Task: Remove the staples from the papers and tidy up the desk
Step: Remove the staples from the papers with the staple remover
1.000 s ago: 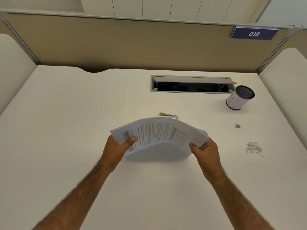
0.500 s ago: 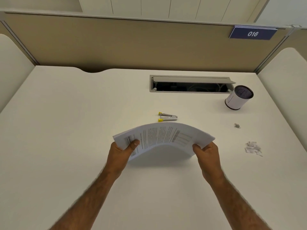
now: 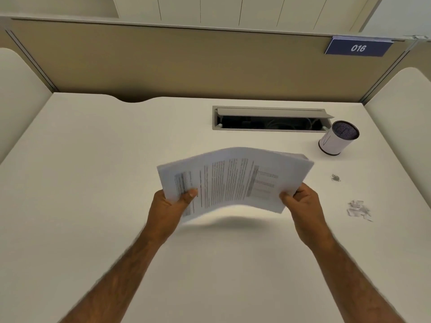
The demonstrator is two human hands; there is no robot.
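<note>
A stack of printed papers [image 3: 233,180] is held above the white desk [image 3: 93,183], bowed upward in the middle. My left hand [image 3: 170,208] grips its left end with the thumb on top. My right hand [image 3: 303,206] grips its right end. A small heap of removed staples [image 3: 335,177] lies on the desk to the right. Nearer the right edge sit torn paper scraps [image 3: 358,208]. The stack hides the staple remover seen earlier.
A white mesh-lined pen cup [image 3: 338,138] stands at the back right. An open cable slot [image 3: 270,118] is set into the desk behind the papers. A beige partition [image 3: 186,66] with a blue 016 label [image 3: 358,47] closes off the back.
Both hands have lifted the stack up and slightly away from me. It now covers the yellow-tipped tool that showed behind it half a second ago.
</note>
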